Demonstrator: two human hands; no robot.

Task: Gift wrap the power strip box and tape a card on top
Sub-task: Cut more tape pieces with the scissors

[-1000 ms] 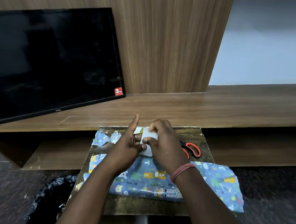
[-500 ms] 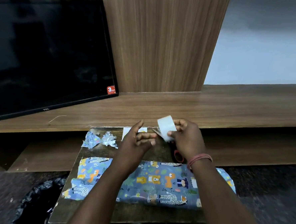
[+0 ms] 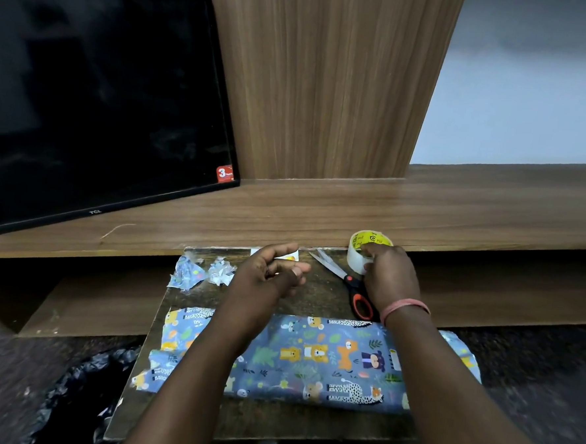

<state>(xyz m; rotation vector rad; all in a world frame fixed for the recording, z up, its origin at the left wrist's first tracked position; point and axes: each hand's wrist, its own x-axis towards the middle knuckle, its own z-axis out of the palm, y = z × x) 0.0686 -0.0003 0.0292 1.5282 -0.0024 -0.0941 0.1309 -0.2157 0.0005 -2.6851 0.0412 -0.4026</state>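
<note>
The power strip box (image 3: 310, 360), wrapped in blue paper printed with cartoon animals, lies lengthwise across the small dark table (image 3: 272, 423). My right hand (image 3: 389, 279) grips a roll of clear tape (image 3: 363, 252) with a yellow core at the table's far right corner. My left hand (image 3: 269, 275) hovers above the table's middle with its fingers loosely spread and nothing visibly in them. A white card (image 3: 291, 256) with a yellow mark peeks out behind the left hand at the far edge.
Orange-and-black scissors (image 3: 348, 283) lie just left of my right hand. Two crumpled paper scraps (image 3: 201, 273) sit at the table's far left. A black television (image 3: 96, 107) leans on the wooden shelf (image 3: 457, 211) behind. A black plastic bag (image 3: 78, 397) is on the floor, left.
My right hand has carried the tape roll away from the left hand, rightward to the table's far right corner. The left hand has let go and stayed near the middle, and the scissors are uncovered.
</note>
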